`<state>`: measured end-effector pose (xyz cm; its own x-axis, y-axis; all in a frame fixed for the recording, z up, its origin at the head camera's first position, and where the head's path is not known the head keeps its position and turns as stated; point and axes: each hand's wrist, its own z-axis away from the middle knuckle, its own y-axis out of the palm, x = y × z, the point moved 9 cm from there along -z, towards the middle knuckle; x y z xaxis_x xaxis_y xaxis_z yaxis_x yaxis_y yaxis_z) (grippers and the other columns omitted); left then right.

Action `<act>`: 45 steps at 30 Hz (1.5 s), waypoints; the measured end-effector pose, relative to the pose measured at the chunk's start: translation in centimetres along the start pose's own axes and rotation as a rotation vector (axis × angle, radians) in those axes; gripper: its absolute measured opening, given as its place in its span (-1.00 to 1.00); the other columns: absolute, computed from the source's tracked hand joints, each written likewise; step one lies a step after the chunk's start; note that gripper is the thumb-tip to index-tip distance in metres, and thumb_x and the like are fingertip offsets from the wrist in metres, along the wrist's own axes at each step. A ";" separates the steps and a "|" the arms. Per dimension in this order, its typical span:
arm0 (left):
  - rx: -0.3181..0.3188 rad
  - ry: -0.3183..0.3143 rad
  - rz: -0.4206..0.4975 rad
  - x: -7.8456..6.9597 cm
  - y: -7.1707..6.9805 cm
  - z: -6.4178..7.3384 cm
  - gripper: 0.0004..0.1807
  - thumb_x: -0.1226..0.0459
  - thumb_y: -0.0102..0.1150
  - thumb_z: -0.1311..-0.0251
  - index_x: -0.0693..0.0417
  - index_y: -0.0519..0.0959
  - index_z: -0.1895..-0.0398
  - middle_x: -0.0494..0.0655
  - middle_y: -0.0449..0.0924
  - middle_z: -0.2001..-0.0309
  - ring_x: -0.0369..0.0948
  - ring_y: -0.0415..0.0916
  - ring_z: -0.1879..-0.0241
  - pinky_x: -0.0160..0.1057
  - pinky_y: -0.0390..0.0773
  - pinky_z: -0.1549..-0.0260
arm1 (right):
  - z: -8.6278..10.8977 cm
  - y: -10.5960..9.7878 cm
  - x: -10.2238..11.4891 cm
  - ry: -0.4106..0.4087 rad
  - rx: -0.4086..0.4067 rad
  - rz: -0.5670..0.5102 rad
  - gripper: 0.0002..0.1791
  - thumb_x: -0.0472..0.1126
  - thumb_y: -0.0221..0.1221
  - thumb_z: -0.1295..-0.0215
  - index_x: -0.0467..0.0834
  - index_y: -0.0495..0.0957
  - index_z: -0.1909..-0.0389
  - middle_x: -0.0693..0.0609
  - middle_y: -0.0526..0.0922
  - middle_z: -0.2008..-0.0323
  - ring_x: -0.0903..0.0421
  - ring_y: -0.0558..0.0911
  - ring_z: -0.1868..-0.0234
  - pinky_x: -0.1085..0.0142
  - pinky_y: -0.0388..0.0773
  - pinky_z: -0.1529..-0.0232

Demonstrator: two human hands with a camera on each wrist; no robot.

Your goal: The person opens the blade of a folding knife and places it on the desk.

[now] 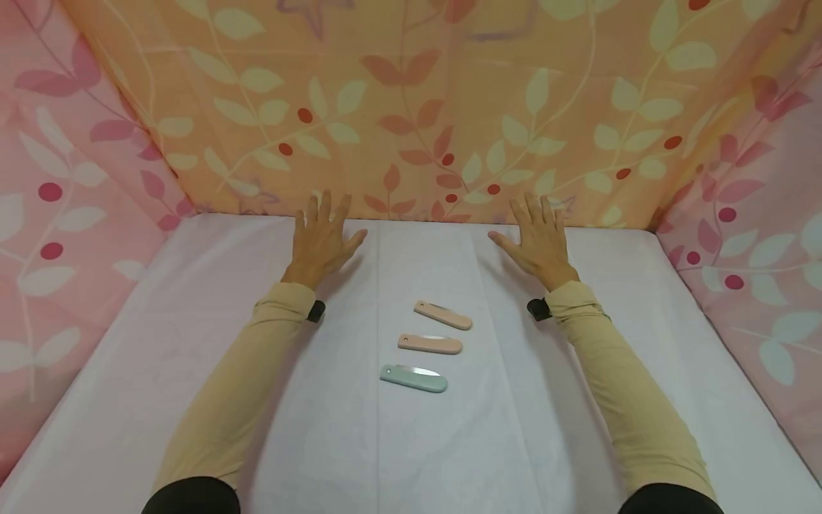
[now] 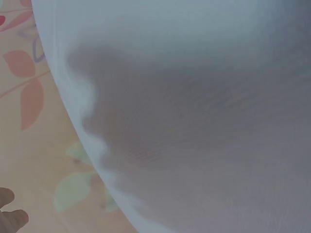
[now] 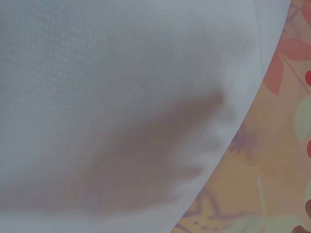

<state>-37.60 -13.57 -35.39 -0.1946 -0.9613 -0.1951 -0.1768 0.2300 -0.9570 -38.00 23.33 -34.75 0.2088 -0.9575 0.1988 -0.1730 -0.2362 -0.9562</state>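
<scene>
Fingers (image 2: pixel 16 219) (left wrist view) edge-cropped

The left arm (image 1: pixel 225 400) and the right arm (image 1: pixel 632 400), both clad in tan sleeves, are stretched forward and angled inward. The left hand (image 1: pixel 320 241) is held with its back turned upward, fingers straightened and parted, thumb spread inward. The right hand (image 1: pixel 538 241) is held in a mirrored pose, well apart from the left. Two fingertips (image 2: pixel 18 218) are caught at the left wrist view's lower left edge.
</scene>
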 end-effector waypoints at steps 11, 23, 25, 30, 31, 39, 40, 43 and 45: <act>-0.020 0.056 0.003 -1.1 -0.2 0.8 -0.16 -0.23 -0.18 -0.40 -0.10 -0.09 -0.60 0.25 -0.10 -0.57 0.26 -0.15 -0.54 0.34 -0.08 -0.42 | 0.8 -0.5 0.3 -0.025 -0.008 -0.018 -0.03 0.46 -0.07 -0.33 -0.04 0.00 -0.57 -0.15 -0.14 -0.60 -0.28 -0.19 -0.59 -0.24 -0.30 -0.51; -0.035 0.090 0.043 -2.6 -0.4 1.9 -0.22 -0.16 -0.09 -0.40 -0.06 0.03 -0.56 0.26 -0.01 -0.54 0.24 -0.02 -0.50 0.30 0.05 -0.40 | 2.1 -1.2 1.0 -0.039 -0.023 -0.088 -0.06 0.38 0.02 -0.34 -0.08 0.04 -0.55 -0.16 -0.07 -0.59 -0.28 -0.15 -0.58 -0.25 -0.24 -0.50; -0.037 0.097 0.037 -2.9 -0.4 2.2 -0.23 -0.15 -0.08 -0.41 -0.05 0.04 -0.55 0.26 0.00 -0.53 0.23 0.00 -0.50 0.29 0.07 -0.40 | 2.4 -1.3 1.2 -0.051 -0.030 -0.104 -0.07 0.36 0.04 -0.34 -0.09 0.05 -0.55 -0.17 -0.05 -0.58 -0.28 -0.12 -0.58 -0.25 -0.23 -0.50; -0.015 0.090 0.006 -3.5 -0.2 2.6 -0.23 -0.16 -0.11 -0.41 -0.05 0.04 -0.56 0.24 -0.01 -0.54 0.20 -0.02 -0.52 0.27 0.06 -0.42 | 2.9 -1.4 1.9 -0.090 -0.043 -0.112 -0.09 0.30 0.09 -0.34 -0.14 0.10 -0.53 -0.21 0.00 -0.56 -0.28 -0.08 -0.57 -0.25 -0.17 -0.49; -0.010 0.090 -0.002 -3.6 -0.1 2.7 -0.23 -0.16 -0.12 -0.41 -0.05 0.04 -0.56 0.24 -0.01 -0.54 0.20 -0.03 -0.52 0.27 0.06 -0.42 | 3.0 -1.4 2.0 -0.091 -0.039 -0.112 -0.09 0.30 0.09 -0.34 -0.15 0.09 -0.53 -0.20 0.00 -0.57 -0.27 -0.09 -0.58 -0.25 -0.17 -0.49; -0.015 0.105 -0.001 -4.5 0.0 3.1 -0.27 -0.14 -0.13 -0.43 -0.02 0.10 -0.54 0.23 0.03 -0.53 0.17 -0.02 -0.53 0.25 0.07 -0.43 | 3.7 -1.1 2.4 -0.085 -0.018 -0.118 -0.09 0.28 0.06 -0.38 -0.17 0.07 -0.54 -0.18 -0.06 -0.58 -0.24 -0.14 -0.59 -0.23 -0.18 -0.50; -0.011 0.102 0.001 -4.6 0.0 3.2 -0.27 -0.13 -0.13 -0.44 -0.02 0.09 -0.54 0.23 0.03 -0.53 0.17 -0.02 -0.53 0.25 0.06 -0.43 | 3.8 -1.0 2.5 -0.087 -0.016 -0.119 -0.10 0.28 0.06 -0.38 -0.17 0.07 -0.54 -0.18 -0.06 -0.58 -0.24 -0.15 -0.59 -0.22 -0.19 -0.51; 0.001 0.095 0.015 -4.9 0.1 3.4 -0.26 -0.13 -0.13 -0.44 -0.02 0.07 -0.55 0.21 0.02 -0.54 0.18 -0.02 -0.53 0.24 0.05 -0.44 | 4.2 -0.9 2.7 -0.089 -0.004 -0.131 -0.10 0.27 0.07 -0.38 -0.18 0.08 -0.54 -0.18 -0.06 -0.58 -0.24 -0.17 -0.60 -0.20 -0.22 -0.52; 0.005 0.096 0.018 -5.1 0.2 3.5 -0.26 -0.12 -0.13 -0.44 -0.02 0.06 -0.56 0.20 0.02 -0.54 0.19 -0.01 -0.52 0.24 0.05 -0.44 | 4.5 -0.8 2.9 -0.090 0.002 -0.138 -0.11 0.27 0.07 -0.38 -0.17 0.08 -0.54 -0.18 -0.06 -0.58 -0.24 -0.18 -0.60 -0.20 -0.21 -0.52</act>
<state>-33.24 -9.11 -35.33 -0.2890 -0.9380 -0.1915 -0.1672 0.2464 -0.9546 -32.91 21.47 -34.38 0.3159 -0.8974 0.3080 -0.1350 -0.3638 -0.9216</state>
